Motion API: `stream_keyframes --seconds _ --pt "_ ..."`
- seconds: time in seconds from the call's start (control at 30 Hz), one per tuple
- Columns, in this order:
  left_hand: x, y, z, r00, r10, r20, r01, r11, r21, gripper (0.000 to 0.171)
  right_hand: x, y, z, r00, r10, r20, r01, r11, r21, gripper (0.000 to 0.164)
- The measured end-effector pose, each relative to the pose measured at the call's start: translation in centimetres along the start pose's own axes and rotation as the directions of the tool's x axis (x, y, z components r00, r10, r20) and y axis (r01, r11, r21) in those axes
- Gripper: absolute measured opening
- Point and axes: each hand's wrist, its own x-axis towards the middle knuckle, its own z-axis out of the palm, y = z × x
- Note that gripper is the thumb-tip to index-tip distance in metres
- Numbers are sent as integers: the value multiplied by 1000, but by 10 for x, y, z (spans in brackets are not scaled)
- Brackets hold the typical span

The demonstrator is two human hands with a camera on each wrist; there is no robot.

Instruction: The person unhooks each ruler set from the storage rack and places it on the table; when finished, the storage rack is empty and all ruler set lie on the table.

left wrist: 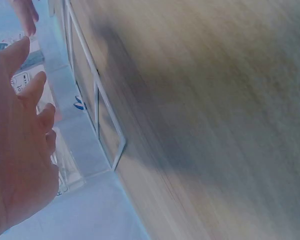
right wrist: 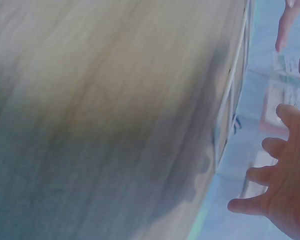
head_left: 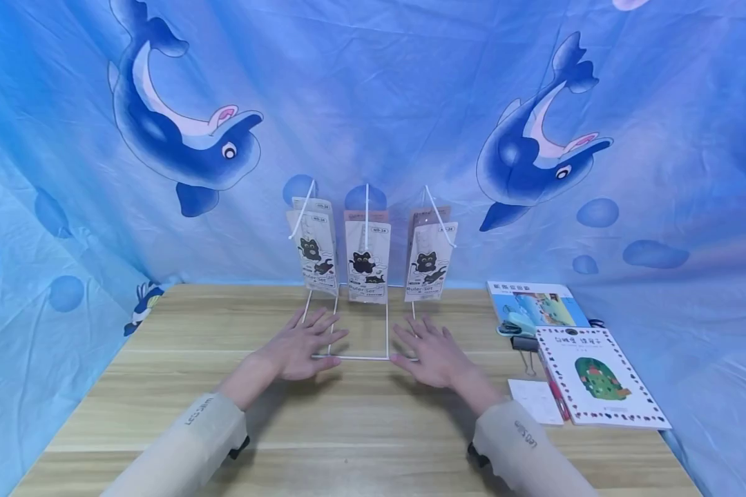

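A white wire display rack [head_left: 363,358] stands toward the back of the wooden table. From its hooks hang three groups of ruler-set packets with black cat drawings: left [head_left: 313,252], middle [head_left: 368,261] and right [head_left: 432,261]. Fingers spread, my left hand [head_left: 301,346] is over the left part of the rack's base. Opposite it, my right hand [head_left: 434,355] spreads its fingers over the base's right part. Neither hand grips anything. In the wrist views, the left hand [left wrist: 15,145] and the right hand [right wrist: 290,175] appear raised above the tabletop, apart from the wire.
On the table's right side lie a blue-covered book [head_left: 541,304], a white book with a green picture [head_left: 603,379], a black binder clip [head_left: 524,344], a red pen [head_left: 558,397] and white paper [head_left: 534,402]. A blue dolphin curtain [head_left: 373,103] hangs behind.
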Motion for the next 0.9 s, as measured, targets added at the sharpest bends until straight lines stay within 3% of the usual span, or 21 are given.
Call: stream_keyframes --seconds 0.23,0.37,0.47,0.67,0.9 --pt "-3 -3 -1 999 -20 28 20 1000 -15 62 5 26 6 999 41 17 -42 996 73 67" --pt "-4 -7 2 999 -30 39 31 999 -24 63 7 39 10 997 76 9 -77 983 165 66" --pt "-6 -11 4 998 -37 41 39 999 -28 63 9 46 14 996 88 9 -87 965 247 67" --pt "-11 -16 4 996 -74 38 76 996 -55 63 11 57 25 999 39 -13 -30 906 422 79" --pt "-14 -20 2 995 -93 21 94 992 -80 58 14 58 29 997 75 11 -73 902 425 81"
